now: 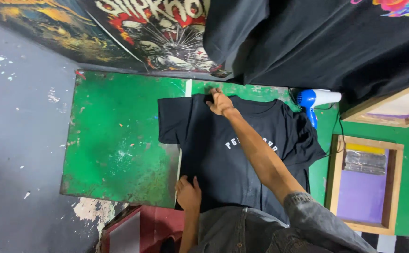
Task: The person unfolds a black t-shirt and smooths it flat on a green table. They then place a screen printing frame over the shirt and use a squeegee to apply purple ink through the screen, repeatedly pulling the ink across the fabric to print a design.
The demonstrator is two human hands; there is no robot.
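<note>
- Your right hand (pixel 220 102) reaches far across the table, fingers pinching the collar edge of the black cotton T-shirt with white lettering (pixel 223 154).
- Your left hand (pixel 188 191) lies flat, open and gripping nothing, pressing the shirt's near hem.
- The shirt is spread flat on the worn green-painted table (pixel 115 136), covering a pale board.
- A blue and white hair dryer (pixel 314 100) lies just beyond the shirt's sleeve.
- A wooden-framed printing screen with purple mesh (pixel 366 182) rests on the table, right of the shirt.
</note>
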